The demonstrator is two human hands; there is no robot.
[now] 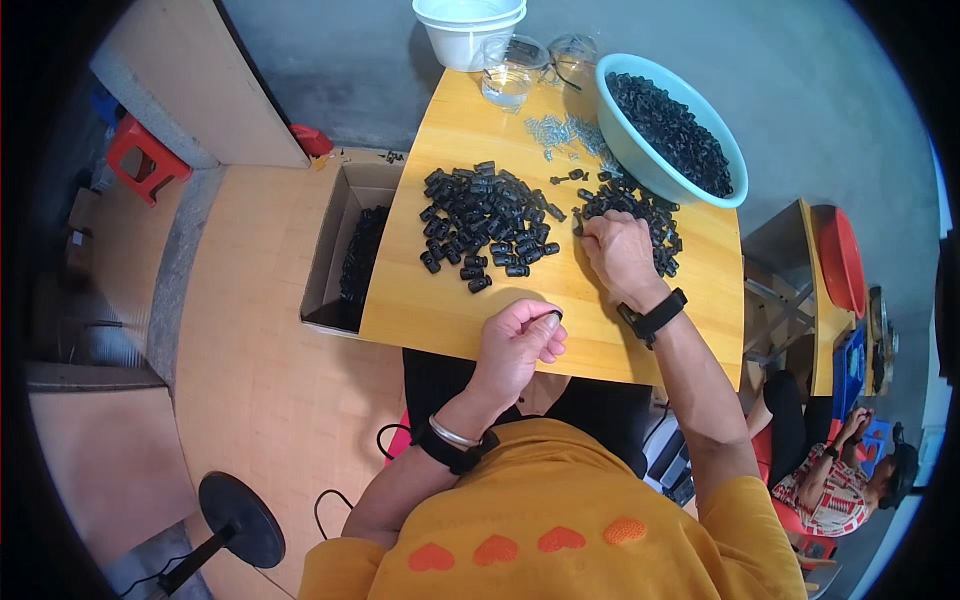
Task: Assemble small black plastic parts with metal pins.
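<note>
My left hand (pixel 518 345) is closed at the table's near edge. A small black plastic piece (pixel 556 313) shows between its thumb and fingers. My right hand (pixel 622 255) reaches over the near-left side of a pile of small black plastic parts (pixel 662 225), its fingers bent down and pressed together. A dark part touches or lies right beside the fingertips; whether they grip it is hidden. To the left spreads a heap of black barrel-shaped cord locks (pixel 490 215). Beyond the piles lie many small silvery springs (pixel 565 132).
A light-blue basin (pixel 736 178) full of black parts stands at the table's far right. White tubs (pixel 470 40), a clear cup (pixel 505 85) and clear glasses (pixel 572 62) sit far back. A cardboard box (pixel 325 290) adjoins the table's left edge. Another person (pixel 835 480) sits at right.
</note>
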